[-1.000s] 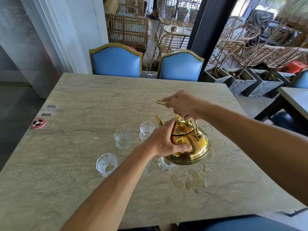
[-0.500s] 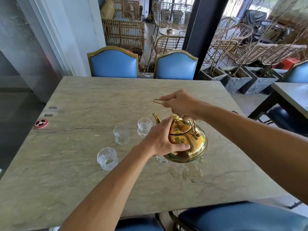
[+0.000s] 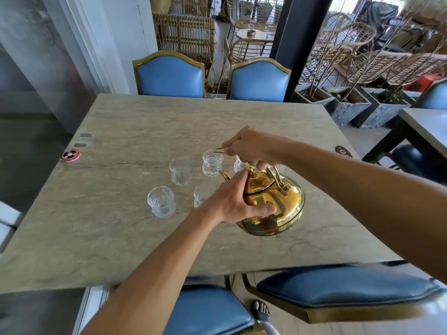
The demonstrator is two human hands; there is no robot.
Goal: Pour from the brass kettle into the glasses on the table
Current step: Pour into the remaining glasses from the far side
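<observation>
Head view. Item: brass kettle (image 3: 273,204), tilted above the table (image 3: 121,238) right of centre, spout toward the glasses (image 3: 212,163). Holders: right hand (image 3: 251,148) gripping the wire handle (image 3: 219,150); left hand (image 3: 237,201) cupping body and lid (image 3: 257,183). Handling: pin lid, tip slowly, spout over one glass.

Gleaming gold brass kettle (image 3: 273,204); to its left, clear glasses (image 3: 161,201) cut in a diamond pattern. Beneath the kettle, a grey-beige stone table (image 3: 121,213) veined with dark lines. Far left of it, a red, black and white disc (image 3: 70,155); beyond it, blue chairs (image 3: 170,76) trimmed in gold.
</observation>
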